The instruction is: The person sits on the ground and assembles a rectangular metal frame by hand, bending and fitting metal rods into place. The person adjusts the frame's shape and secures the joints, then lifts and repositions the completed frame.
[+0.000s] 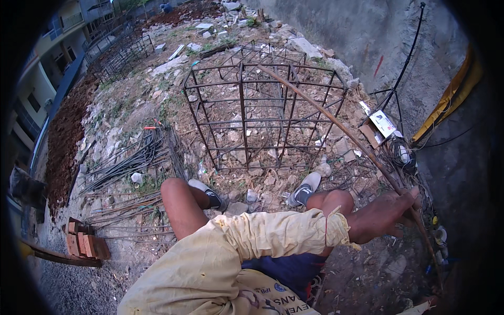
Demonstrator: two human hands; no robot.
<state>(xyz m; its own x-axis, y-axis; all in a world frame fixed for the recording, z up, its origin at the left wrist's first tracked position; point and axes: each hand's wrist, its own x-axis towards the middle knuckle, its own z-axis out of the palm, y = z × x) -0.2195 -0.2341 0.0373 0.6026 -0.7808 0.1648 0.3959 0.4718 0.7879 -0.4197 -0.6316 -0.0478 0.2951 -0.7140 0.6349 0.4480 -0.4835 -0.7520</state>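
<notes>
My left arm, in a pale yellow sleeve, reaches across my body to the right. My left hand is closed around a long, thin, rusty steel rod. This rod slants from the top of a rebar cage down past my hand to the lower right. The cage, made of dark bars tied into an open box, stands on the rubble ahead of my feet. Only a sliver of my right hand shows at the lower right edge, near the rod's low end; its fingers are hidden. Both my knees are bent.
Dark bars lie bundled at the left, above thinner rods. Red bricks are stacked at the lower left. A concrete wall, a black tripod and an opened box stand right. More cages lie far left.
</notes>
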